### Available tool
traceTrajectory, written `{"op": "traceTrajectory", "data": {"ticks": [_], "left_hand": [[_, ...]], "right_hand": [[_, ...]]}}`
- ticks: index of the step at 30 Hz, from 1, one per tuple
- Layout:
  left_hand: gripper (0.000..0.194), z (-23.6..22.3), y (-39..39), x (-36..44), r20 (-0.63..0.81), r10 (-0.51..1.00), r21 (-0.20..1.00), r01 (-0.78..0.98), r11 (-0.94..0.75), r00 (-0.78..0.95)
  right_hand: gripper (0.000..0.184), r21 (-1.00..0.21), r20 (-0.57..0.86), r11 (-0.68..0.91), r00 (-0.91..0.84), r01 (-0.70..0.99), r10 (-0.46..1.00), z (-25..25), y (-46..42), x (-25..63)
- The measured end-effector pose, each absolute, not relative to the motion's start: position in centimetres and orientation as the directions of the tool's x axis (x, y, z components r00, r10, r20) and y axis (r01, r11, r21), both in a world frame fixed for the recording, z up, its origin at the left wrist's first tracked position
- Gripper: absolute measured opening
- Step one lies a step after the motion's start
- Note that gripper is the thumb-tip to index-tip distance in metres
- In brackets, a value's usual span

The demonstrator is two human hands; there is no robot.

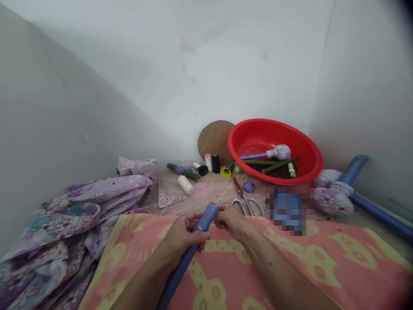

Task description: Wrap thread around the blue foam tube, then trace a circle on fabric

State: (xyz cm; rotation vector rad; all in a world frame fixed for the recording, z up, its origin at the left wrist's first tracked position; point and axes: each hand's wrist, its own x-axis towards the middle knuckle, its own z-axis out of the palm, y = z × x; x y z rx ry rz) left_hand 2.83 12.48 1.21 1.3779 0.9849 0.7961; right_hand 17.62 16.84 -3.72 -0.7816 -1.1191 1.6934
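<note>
Long blue cloth-covered stick, gripped by the left hand, looks mostly wrapped; its upper end, where the right hand's hold is unclear, perhaps remains unfinished.

A craft corner between pale walls, with thread spools, scissors, floral fabric.

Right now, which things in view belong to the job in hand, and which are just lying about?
In the job:
blue rod, in the left hand
right hand, at its upper end

Apparently lying about:
scissors
red basin
floral fabric
black thread spool
</note>
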Motion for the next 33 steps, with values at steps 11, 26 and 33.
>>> {"op": "traceTrajectory", "data": {"ticks": [11, 26, 33], "left_hand": [[0.043, 1.1, 13.0, 3.0, -0.093, 0.956, 0.995, -0.016, 0.101, 0.278], [0.053, 1.3, 14.0, 1.4, -0.055, 0.996, 0.933, 0.358, 0.028, 0.065], [0.040, -0.4, 14.6, 1.6, 0.044, 0.994, 0.755, 0.649, -0.099, 0.100]], "right_hand": [[0.022, -0.956, 0.011, -0.069, -0.270, -0.286, 0.963, -3.2, 16.4, 17.3], [0.019, -0.929, 0.241, 0.339, -0.451, 0.150, 0.859, -2.3, 16.1, 18.3], [0.018, -0.576, 0.543, 0.741, -0.516, 0.345, 0.662, -2.1, 15.3, 18.3]]}}
